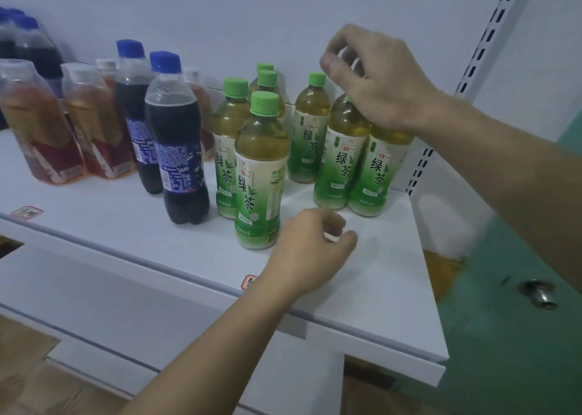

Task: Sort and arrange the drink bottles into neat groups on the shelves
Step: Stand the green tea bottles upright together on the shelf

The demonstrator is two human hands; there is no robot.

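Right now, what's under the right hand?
The right hand hovers over two green tea bottles at the shelf's right end. It covers both caps, so whether the fingers touch them can't be seen.

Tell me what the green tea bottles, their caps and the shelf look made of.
Green tea bottles: clear plastic, apparently; the amber tea shows through, with glossy printed wrap labels. Caps: opaque green plastic with ribbed sides. Shelf: smooth matte white, probably painted metal, judging by its thin folded front edge and the slotted upright.
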